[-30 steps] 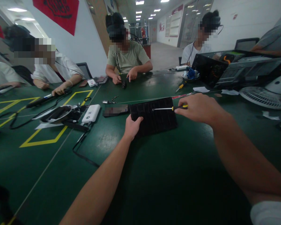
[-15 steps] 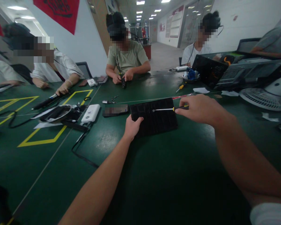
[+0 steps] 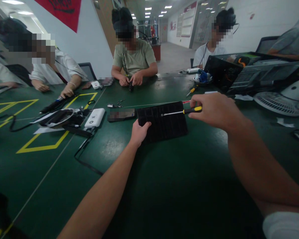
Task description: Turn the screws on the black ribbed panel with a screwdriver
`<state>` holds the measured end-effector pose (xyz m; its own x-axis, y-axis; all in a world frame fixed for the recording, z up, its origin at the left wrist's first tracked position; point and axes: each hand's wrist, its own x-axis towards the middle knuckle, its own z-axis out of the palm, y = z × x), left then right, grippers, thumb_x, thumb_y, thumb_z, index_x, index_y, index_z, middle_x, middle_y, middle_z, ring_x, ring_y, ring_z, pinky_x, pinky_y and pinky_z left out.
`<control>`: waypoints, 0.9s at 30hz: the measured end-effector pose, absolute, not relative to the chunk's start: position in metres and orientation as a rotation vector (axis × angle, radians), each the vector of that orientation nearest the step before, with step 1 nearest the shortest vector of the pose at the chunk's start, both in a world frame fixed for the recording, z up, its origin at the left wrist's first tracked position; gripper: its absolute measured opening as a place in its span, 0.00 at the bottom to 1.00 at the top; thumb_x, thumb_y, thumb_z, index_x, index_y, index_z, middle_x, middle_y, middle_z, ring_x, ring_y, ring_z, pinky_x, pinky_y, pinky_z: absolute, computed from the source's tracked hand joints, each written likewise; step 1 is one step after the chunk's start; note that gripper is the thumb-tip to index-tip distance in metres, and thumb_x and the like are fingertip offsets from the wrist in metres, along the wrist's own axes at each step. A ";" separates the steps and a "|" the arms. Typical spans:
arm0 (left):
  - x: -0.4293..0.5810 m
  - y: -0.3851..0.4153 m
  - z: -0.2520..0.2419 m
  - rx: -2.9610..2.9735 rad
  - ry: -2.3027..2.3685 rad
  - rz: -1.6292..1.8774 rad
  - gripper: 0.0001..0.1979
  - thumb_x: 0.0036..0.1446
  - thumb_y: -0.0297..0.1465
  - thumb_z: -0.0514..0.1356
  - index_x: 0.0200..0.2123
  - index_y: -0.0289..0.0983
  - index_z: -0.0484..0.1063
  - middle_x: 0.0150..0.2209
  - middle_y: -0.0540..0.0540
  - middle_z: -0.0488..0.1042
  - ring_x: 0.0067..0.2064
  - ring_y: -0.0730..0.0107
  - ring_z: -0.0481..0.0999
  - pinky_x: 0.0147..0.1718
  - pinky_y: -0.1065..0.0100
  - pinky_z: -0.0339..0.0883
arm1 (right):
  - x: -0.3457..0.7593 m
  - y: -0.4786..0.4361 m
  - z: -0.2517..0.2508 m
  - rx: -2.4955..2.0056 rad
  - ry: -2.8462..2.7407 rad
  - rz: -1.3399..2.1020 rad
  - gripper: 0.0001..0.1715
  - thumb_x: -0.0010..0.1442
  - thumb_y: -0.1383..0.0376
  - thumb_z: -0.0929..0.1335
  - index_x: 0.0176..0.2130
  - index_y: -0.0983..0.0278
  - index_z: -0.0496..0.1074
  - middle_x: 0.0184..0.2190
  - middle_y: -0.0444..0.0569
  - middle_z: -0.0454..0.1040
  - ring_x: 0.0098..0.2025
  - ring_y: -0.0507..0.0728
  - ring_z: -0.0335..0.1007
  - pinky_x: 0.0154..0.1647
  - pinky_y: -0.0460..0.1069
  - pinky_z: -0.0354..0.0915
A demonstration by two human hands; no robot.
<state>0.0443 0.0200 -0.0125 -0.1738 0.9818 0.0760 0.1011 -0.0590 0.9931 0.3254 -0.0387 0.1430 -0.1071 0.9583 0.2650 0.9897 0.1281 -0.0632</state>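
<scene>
My L hand (image 3: 139, 132) grips the blk panel (image 3: 168, 129) at its left edge, thumb on the face, & my R hand (image 3: 210, 108) has fingers curled round the handle of a screwdriver (image 3: 193, 110), tip at a small round spot nr the panel's top, approx. mid-width. Panel's in front of me over the green table (image 3: 169, 186), wide stretch of tabletop my side, flat dark item (image 3: 121, 115) just off the left edge. Qty: 1 panel, 2 screwdrivers incl. the 2nd driver (image 3: 193, 90) lying past my R hand, 1 wht fan (image 3: 280, 100) far R.
</scene>
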 end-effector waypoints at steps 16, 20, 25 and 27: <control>0.046 0.022 -0.015 1.239 1.362 1.372 0.15 0.50 0.33 0.70 0.42 0.37 0.80 0.42 0.42 0.84 0.46 0.53 0.84 0.52 0.51 0.78 | 0.322 -0.036 0.138 -1.867 -2.176 -0.181 0.12 0.60 0.56 0.76 0.44 0.56 0.82 0.41 0.54 0.84 0.43 0.69 0.78 0.37 0.56 0.61; 0.045 0.022 -0.015 1.248 1.378 1.368 0.15 0.49 0.34 0.71 0.41 0.37 0.80 0.42 0.42 0.84 0.45 0.54 0.84 0.52 0.52 0.78 | 0.322 -0.036 0.138 -1.901 -2.179 -0.166 0.14 0.61 0.55 0.75 0.45 0.55 0.83 0.41 0.54 0.85 0.43 0.69 0.78 0.37 0.56 0.61; 0.045 0.021 -0.013 1.252 1.376 1.358 0.15 0.49 0.33 0.70 0.41 0.37 0.80 0.42 0.43 0.84 0.45 0.54 0.84 0.51 0.53 0.78 | 0.318 -0.038 0.140 -1.923 -2.185 -0.158 0.15 0.61 0.53 0.75 0.46 0.55 0.84 0.41 0.54 0.85 0.43 0.69 0.78 0.38 0.57 0.62; 0.046 0.021 -0.012 1.243 1.369 1.360 0.14 0.49 0.33 0.70 0.41 0.37 0.80 0.42 0.43 0.84 0.45 0.54 0.83 0.50 0.53 0.78 | 0.317 -0.038 0.141 -1.942 -2.187 -0.152 0.15 0.62 0.53 0.74 0.46 0.55 0.84 0.41 0.55 0.85 0.43 0.69 0.78 0.37 0.57 0.62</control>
<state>0.0458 0.0210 -0.0124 -0.1750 0.9807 0.0872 0.0934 -0.0717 0.9930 0.3166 -0.0383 0.1415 -0.1080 0.9681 0.2261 0.9901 0.1253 -0.0635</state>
